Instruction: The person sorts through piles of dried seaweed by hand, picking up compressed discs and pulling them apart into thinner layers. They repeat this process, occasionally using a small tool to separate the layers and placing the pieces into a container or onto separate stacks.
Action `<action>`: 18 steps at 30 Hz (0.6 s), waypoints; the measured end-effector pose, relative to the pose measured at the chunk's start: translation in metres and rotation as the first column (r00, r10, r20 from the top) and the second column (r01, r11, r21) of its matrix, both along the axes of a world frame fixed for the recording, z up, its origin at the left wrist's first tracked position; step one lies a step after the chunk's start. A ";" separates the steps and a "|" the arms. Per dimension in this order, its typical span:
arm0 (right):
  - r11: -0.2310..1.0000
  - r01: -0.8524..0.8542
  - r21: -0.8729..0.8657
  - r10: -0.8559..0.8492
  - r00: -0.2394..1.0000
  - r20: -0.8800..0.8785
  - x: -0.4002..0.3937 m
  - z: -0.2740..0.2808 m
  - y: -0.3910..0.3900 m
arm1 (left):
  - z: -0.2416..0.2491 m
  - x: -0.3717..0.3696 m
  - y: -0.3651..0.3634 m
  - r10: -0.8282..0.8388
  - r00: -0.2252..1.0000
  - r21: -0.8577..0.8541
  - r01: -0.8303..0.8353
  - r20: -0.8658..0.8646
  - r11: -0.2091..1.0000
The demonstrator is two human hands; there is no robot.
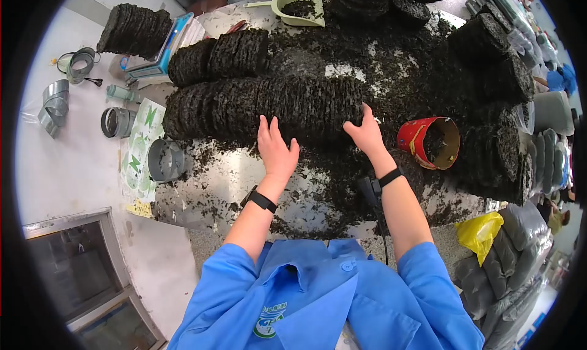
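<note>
A long row of round, dark dried seaweed cakes [226,108] lies on its side across the table, the cakes packed face to face. Against the row's near side, around its middle, my left hand [276,149] rests with fingers spread. My right hand [368,136] is at the row's right end, thumb and fingers apart and touching the end cake. A shorter row of the same cakes [220,56] lies just behind. To the right of my right hand, a red tub [429,143] is tipped on its side with dark flakes inside.
Loose flakes cover much of the metal table [229,176]. At the back is a pale green scoop [298,9] with flakes in it. More cake stacks [489,142] line the right side. Metal rings [165,160] stand at left, and a yellow bag [479,235] lies at lower right.
</note>
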State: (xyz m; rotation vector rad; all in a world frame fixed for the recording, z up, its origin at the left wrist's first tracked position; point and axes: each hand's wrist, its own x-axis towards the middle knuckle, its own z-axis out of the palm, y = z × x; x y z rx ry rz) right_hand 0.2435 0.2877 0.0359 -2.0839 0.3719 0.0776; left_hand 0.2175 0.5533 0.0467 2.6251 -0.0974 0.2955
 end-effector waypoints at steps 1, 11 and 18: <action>0.999 0.044 0.028 -0.044 0.999 0.005 0.005 -0.008 0.002 | 0.001 -0.001 0.000 -0.002 1.000 0.004 0.002 0.001 1.000; 0.893 0.140 0.427 -0.139 0.990 -0.035 -0.011 -0.026 -0.012 | 0.015 0.014 -0.020 -0.029 1.000 -0.141 0.029 0.005 0.990; 0.890 0.174 0.422 -0.180 0.983 -0.026 -0.013 -0.012 -0.022 | 0.021 0.053 -0.032 0.101 0.986 -0.027 -0.106 -0.130 0.994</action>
